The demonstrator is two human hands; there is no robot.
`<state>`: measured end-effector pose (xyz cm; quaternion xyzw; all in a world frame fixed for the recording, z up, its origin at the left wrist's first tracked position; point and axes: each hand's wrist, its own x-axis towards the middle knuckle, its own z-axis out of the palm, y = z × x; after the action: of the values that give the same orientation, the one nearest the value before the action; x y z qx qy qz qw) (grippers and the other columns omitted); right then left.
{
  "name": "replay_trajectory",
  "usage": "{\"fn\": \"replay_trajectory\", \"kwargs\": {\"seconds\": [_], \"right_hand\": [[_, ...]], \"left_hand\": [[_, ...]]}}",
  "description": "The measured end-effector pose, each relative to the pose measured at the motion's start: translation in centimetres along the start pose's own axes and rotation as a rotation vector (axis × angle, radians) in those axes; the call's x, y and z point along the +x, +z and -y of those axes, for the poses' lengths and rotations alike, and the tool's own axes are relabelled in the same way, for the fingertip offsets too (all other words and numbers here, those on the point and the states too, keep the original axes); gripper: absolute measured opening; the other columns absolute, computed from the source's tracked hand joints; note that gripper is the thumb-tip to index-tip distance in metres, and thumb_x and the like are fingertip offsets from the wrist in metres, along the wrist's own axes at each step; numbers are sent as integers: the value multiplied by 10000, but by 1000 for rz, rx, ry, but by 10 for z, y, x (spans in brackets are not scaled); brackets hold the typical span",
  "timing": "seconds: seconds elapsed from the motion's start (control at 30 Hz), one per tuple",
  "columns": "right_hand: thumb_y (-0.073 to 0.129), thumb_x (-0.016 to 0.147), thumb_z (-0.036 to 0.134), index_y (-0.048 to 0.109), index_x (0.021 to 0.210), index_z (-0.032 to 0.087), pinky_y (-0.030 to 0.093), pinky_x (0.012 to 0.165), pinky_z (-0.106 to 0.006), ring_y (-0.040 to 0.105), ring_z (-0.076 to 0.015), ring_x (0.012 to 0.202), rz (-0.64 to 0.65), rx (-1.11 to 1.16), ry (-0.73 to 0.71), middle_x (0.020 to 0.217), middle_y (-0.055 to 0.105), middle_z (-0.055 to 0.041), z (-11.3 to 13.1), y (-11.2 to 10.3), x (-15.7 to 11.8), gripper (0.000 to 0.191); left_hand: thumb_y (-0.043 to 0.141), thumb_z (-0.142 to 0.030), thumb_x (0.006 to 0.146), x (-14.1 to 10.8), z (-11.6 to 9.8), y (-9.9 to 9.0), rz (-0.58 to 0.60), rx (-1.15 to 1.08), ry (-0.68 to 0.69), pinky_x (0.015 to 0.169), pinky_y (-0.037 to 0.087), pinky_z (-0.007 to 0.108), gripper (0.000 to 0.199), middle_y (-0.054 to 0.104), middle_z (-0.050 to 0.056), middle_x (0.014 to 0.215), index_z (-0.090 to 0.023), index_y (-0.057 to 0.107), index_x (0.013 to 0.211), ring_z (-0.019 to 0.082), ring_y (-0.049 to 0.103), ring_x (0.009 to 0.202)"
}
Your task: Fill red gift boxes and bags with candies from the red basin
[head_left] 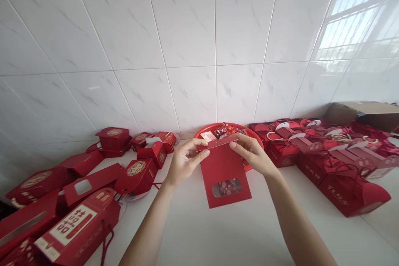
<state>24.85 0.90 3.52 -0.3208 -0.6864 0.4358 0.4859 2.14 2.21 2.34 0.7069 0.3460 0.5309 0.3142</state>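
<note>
A flat-sided red paper gift bag hangs upright between my hands, its clear oval window near the bottom showing wrapped sweets inside. My left hand pinches the bag's top left corner between thumb and fingers. At the top right corner, my right hand grips the folded top edge the same way. Just behind the bag stands a round red basin holding wrapped sweets and a pale packet; the bag and my hands hide part of it.
Red gift boxes of several shapes spread over the white table at the left. More red boxes with rope handles stand in rows at the right. A brown cardboard box sits at the far right. A tiled wall rises behind.
</note>
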Motion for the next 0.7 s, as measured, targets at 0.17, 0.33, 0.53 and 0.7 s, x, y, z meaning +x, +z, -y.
{"fn": "replay_trajectory", "kwargs": {"seconds": [0.17, 0.33, 0.53, 0.7], "right_hand": [[413, 975, 627, 558, 805, 197, 404, 561, -250, 481, -129, 640, -55, -83, -8, 730, 512, 2, 4, -1, -3, 485], [544, 935, 579, 536, 767, 200, 359, 508, -243, 416, -115, 588, -49, -145, -40, 675, 443, 23, 4, -5, -5, 414], [565, 953, 449, 646, 904, 184, 461, 608, -257, 579, -151, 722, -79, -182, -107, 812, 625, -26, 13, -9, -10, 282], [642, 911, 374, 668, 918, 197, 495, 671, -269, 628, -161, 773, -579, -353, -278, 836, 674, -25, 25, -65, -37, 179]], "left_hand": [[742, -287, 805, -3, -1, 2, -42, 59, 113, 606, 565, 186, 94, 749, 0, 844, -211, 726, 857, 117, 694, 667], [746, -261, 774, -5, -5, 2, -61, 91, 132, 574, 565, 186, 80, 730, -4, 728, -191, 716, 749, 122, 679, 620], [792, -363, 761, -8, -7, -3, 268, 178, 77, 861, 612, 315, 321, 777, 64, 1072, -237, 772, 1056, 262, 705, 1082], [712, -384, 860, -9, -14, -9, 405, 306, 148, 1124, 456, 409, 339, 690, 51, 1305, -295, 732, 1186, 266, 559, 1324]]}}
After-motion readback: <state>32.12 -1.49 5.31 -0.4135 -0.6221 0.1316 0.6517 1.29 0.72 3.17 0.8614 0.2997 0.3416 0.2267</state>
